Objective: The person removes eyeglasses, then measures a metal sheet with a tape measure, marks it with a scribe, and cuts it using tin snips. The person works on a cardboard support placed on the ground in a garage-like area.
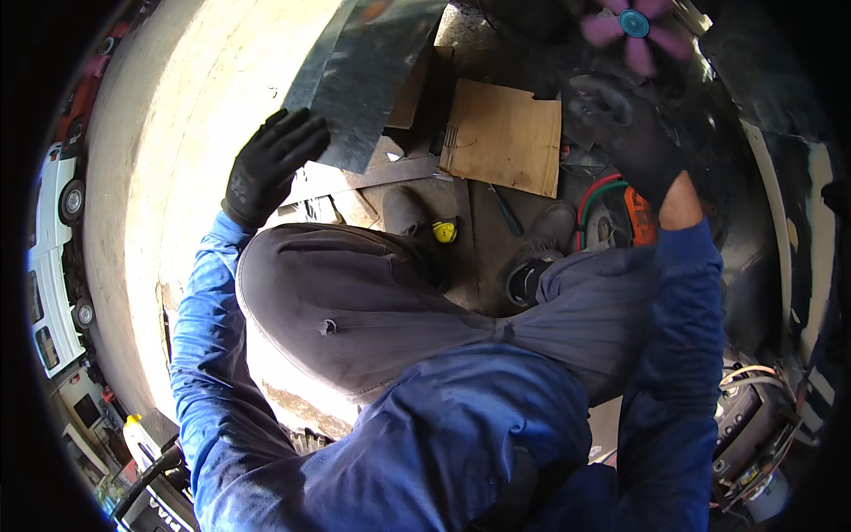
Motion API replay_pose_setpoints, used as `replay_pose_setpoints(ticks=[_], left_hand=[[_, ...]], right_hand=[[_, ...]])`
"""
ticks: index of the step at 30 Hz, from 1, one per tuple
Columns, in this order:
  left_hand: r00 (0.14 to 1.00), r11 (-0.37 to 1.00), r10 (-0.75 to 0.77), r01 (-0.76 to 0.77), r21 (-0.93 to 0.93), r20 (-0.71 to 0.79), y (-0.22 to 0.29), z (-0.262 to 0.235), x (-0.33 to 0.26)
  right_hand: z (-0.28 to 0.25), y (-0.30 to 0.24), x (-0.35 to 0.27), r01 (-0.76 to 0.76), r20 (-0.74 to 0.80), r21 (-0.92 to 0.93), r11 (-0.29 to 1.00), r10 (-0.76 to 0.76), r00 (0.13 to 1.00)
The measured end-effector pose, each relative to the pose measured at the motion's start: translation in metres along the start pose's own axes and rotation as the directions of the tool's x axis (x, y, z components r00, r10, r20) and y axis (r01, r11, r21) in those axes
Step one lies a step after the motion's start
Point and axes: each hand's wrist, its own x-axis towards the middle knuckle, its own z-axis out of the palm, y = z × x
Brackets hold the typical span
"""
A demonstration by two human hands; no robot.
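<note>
The left hand (266, 168), in a black glove, is raised beyond the bent knee, its fingers (297, 133) extended and lying close together, closed around nothing. A grey metal sheet (359, 93) is right at those fingertips: they overlap its lower left edge, and most of the sheet stretches away above and to the right of them (whether glove and metal actually touch, I cannot tell).

The right hand (634, 133), also gloved in black, is well apart from the sheet, in the dim area to the right. Its fingers look loosely bent; the shadow is too deep to tell how far apart they are or whether they have hold of anything. A flat brown piece of cardboard (501, 137) lies just left of that hand, between it and the sheet.

Below the cardboard, near the shoes (551, 226), are a dark-handled screwdriver (506, 211) and a yellow tape measure (444, 231) on the floor. Red and green cables (587, 202) curve beside an orange object (638, 217) below the right wrist, and a pink-bladed fan (634, 25) shows above.
</note>
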Motion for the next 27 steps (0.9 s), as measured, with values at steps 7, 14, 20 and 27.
replay_pose_setpoints(ticks=[7,14,20,27], left_hand=[[0.982,0.991,0.067,-0.045,-0.124,0.175,0.04,0.13,-0.034],[0.985,0.969,-0.036,0.076,-0.235,0.171,0.055,0.155,-0.024],[0.98,0.953,-0.054,0.107,-0.282,0.19,0.047,0.146,-0.01],[0.971,0.948,-0.149,0.195,-0.252,0.188,0.045,0.14,-0.007]], right_hand=[[0.097,0.125,0.032,-0.437,0.193,-0.019,0.899,0.432,0.881],[0.18,0.126,0.04,-0.512,0.25,0.303,0.803,0.452,0.856],[0.183,0.19,0.069,-0.49,-0.515,-0.362,0.793,0.267,0.814],[0.167,0.272,0.026,-0.799,-0.52,-0.293,0.524,0.614,0.594]])
